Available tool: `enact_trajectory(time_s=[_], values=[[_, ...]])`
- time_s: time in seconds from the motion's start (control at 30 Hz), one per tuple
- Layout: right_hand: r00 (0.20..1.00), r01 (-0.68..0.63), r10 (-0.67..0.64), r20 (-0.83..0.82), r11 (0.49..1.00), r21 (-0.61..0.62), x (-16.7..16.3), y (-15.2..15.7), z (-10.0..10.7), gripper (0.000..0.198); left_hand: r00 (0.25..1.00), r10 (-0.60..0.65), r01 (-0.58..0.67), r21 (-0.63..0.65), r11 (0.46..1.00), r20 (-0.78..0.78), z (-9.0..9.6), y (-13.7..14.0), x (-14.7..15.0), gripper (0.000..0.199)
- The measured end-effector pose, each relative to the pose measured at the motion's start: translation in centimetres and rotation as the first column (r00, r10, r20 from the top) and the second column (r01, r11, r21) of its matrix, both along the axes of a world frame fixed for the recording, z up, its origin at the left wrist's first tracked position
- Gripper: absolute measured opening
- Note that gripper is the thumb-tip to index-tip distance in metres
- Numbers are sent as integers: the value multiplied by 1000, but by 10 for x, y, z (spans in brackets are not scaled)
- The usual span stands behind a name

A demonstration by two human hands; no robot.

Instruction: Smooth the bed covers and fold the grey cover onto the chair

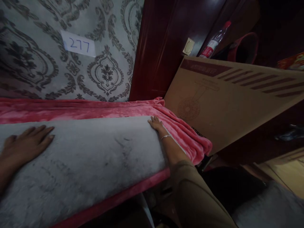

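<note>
A grey fuzzy mat (95, 152) with dark smudges lies over a pink plush blanket (114, 110). My left hand (28, 144) rests on the mat at the left side, fingers stretched out and slightly spread. At the mat's far right corner lies my right hand (156, 123), palm down with its fingers apart, a thin bracelet at the wrist. Neither hand holds anything. The blanket shows along the wall and bunches in folds past the mat's right edge. A pink strip also shows along the near edge.
A large cardboard box (209, 98) stands at the right against the blanket. Behind it are a plastic bottle (213, 42) with a red cap and a round pink-rimmed object (256, 47). Patterned wallpaper (106, 71) carries a paper marked 277 (78, 44). A dark red door or panel (156, 47) adjoins it.
</note>
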State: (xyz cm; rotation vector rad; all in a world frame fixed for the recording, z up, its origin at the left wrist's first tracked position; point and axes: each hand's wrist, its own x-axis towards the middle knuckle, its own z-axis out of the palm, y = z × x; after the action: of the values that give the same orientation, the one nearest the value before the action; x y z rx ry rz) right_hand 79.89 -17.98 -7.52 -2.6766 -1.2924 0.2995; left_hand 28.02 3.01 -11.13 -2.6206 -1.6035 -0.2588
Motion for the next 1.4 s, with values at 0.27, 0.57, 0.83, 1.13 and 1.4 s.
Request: enact_trajectory(time_s=[0.27,0.57,0.83,1.13,1.4], values=[[943,-328,325,76,944,29,-67,-59,-8,60,998,50,-54,-99,994,-42,27,-31,17,73],[945,-273,249,213,958,92,-72,-86,-30,55,999,50,-51,-95,994,-10,33,-41,19,72],[943,-271,234,235,952,140,-74,-87,-33,53,998,55,-55,-107,993,-7,31,-38,18,72],[964,-180,147,222,974,139,-77,-88,-32,54,1000,19,-18,-74,997,14,34,-41,17,71],[963,-180,144,230,973,144,-75,-87,-38,54,999,50,-51,-117,992,-7,35,-42,18,65]])
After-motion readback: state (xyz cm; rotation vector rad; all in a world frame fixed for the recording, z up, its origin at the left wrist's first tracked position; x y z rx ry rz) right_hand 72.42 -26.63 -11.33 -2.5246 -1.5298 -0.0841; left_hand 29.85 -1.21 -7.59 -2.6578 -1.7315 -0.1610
